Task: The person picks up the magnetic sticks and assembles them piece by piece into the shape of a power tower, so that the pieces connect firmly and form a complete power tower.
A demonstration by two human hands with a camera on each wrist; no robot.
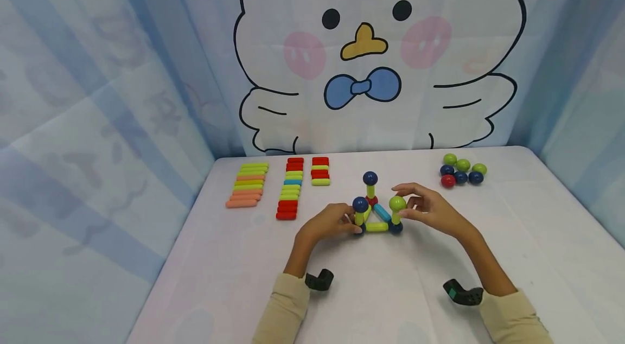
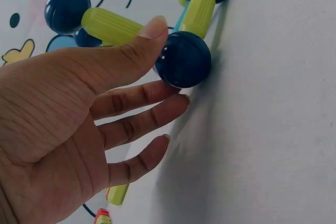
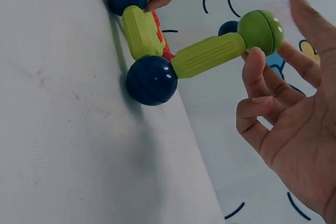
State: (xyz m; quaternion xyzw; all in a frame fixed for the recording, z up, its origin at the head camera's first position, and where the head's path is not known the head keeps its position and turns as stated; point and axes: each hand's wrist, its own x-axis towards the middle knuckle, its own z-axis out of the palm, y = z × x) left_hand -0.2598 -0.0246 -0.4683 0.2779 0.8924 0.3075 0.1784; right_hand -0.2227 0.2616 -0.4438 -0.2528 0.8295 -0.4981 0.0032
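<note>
A triangular frame of toy rods and balls stands on the table, its front side a yellow-green rod [image 1: 376, 227]. One upright rod rises from each corner; two carry dark blue balls and the front right one a green ball [image 1: 397, 203]. My left hand [image 1: 328, 223] pinches the dark blue ball [image 2: 184, 60] at the front left base corner between thumb and index finger, its other fingers spread below. My right hand [image 1: 434, 212] is beside the green ball, thumb raised apart from it and fingers loosely bent; whether a fingertip touches the ball I cannot tell.
Several orange and yellow-green rods [image 1: 242, 203] lie in a column at the table's left. Two more columns hold red, green and blue rods [image 1: 286, 216] and shorter-looking red and green rods [image 1: 320, 160]. Loose balls [image 1: 460, 177] are grouped at the back right, before a printed curtain [image 1: 361, 127].
</note>
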